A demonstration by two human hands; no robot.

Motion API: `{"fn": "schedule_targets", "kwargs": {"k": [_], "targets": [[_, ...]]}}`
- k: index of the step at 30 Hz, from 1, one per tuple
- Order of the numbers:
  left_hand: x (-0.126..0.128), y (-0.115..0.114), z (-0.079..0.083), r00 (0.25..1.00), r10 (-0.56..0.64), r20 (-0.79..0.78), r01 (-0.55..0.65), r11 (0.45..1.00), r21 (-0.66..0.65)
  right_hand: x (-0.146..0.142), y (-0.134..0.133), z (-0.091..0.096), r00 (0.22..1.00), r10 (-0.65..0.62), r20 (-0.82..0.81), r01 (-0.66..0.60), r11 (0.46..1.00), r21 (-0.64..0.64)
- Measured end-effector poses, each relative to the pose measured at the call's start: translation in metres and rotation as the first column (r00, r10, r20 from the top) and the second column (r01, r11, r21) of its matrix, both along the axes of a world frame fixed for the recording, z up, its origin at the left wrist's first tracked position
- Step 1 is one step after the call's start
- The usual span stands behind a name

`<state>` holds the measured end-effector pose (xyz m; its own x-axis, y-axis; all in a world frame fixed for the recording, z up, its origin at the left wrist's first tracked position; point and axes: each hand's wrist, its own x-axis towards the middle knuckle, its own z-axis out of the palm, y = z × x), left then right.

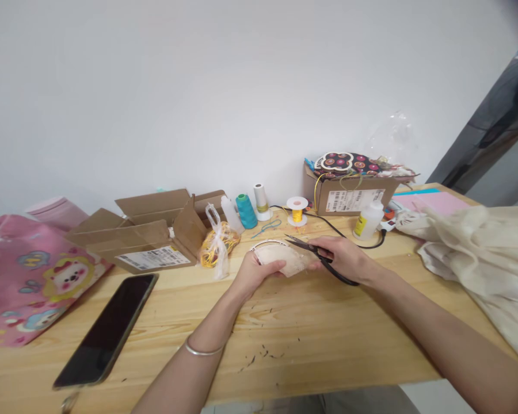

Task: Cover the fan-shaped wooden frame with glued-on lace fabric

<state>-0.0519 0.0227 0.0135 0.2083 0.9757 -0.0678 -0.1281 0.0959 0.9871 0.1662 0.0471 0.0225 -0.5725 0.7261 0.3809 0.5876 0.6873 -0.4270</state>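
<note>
Near the middle of the table, my left hand is closed on a curved piece of cream fabric with a dark and white edge along its top. The thumb lies across the front of the cloth. My right hand grips black-handled scissors, their blades pointing left over the upper edge of the fabric. Whether the blades touch the cloth I cannot tell. Some of the right fingertips are hidden behind the scissors, close to the fabric's right end.
Dark scraps lie below my hands. Behind stand a teal thread cone, a yellow wire spool and a glue bottle. Left are an open carton, a phone and a pink bag. Cream cloth is heaped right.
</note>
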Motion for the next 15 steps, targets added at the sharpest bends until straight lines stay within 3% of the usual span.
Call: {"fn": "schedule_targets", "kwargs": {"k": [6, 15], "targets": [[0.0014, -0.001, 0.0019, 0.999, -0.028, -0.028, 0.028, 1.0, 0.006, -0.0041, -0.0026, -0.0025, 0.995, -0.023, 0.098, 0.02, 0.999, 0.028], [-0.0002, 0.0006, -0.0005, 0.996, -0.079, -0.035, 0.08, 0.996, 0.037, -0.0072, -0.0048, -0.0041, 0.994, -0.027, 0.102, 0.018, 0.996, 0.084]]}}
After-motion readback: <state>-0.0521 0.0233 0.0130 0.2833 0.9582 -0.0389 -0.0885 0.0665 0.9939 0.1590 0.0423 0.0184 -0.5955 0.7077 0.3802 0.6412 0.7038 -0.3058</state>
